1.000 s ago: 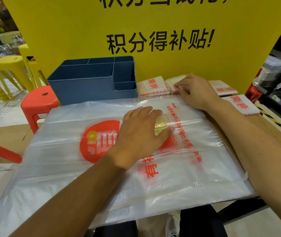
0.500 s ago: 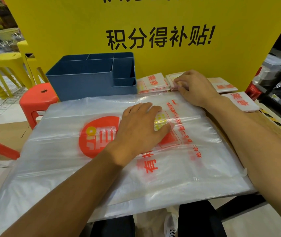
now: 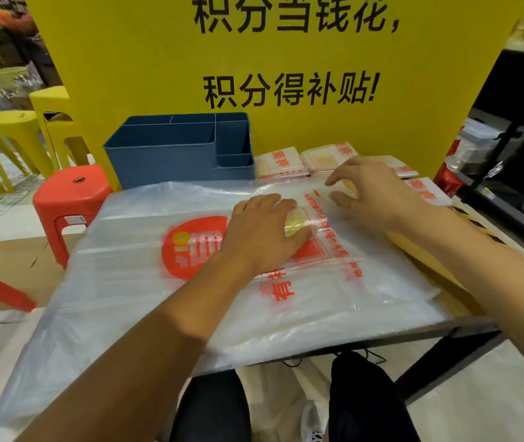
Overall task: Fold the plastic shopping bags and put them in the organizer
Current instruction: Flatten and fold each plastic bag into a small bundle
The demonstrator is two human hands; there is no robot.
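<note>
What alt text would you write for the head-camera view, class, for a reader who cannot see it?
A person's left hand presses flat on a large unfolded plastic bag spread over a table, while the right hand touches its far edge. Behind stand a blue organizer, empty as far as shows, and folded bags.

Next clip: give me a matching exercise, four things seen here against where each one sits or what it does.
Things:
1. left hand
2. right hand
3. blue organizer
4. red stool

Places:
A. on the floor, left of the table
B. flat on the printed middle of the spread plastic bag
C. at the bag's far right corner
D. behind the bag, against the yellow sign

Pairs: 1-B, 2-C, 3-D, 4-A
</note>
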